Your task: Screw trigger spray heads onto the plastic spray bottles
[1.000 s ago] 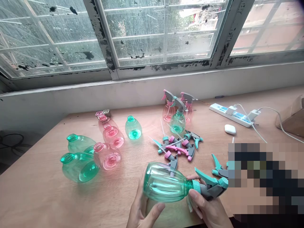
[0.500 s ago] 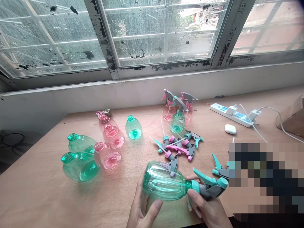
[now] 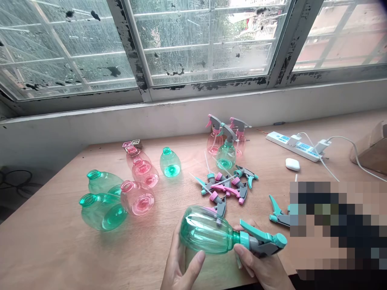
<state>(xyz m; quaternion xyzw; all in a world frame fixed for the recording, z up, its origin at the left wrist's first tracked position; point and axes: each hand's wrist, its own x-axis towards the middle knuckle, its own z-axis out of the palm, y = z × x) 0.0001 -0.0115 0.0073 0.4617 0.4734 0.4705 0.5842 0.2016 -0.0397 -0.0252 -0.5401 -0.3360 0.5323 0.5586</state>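
My left hand (image 3: 181, 266) cups the belly of a clear green spray bottle (image 3: 205, 230) that lies on its side above the table's near edge. My right hand (image 3: 263, 268) is closed round the teal collar and the grey and teal trigger head (image 3: 261, 241) screwed onto the bottle's neck. The trigger points right.
Loose green and pink bottles (image 3: 121, 193) lie at the left of the wooden table (image 3: 54, 241). A heap of trigger heads (image 3: 226, 185) lies in the middle. Three assembled sprayers (image 3: 226, 141) stand behind. A power strip (image 3: 294, 146), a white case (image 3: 292, 164) and a blurred patch are at right.
The bottle has shifted slightly left and lower in my hands, and the trigger head has turned a little on the neck. Nothing else on the table has moved.
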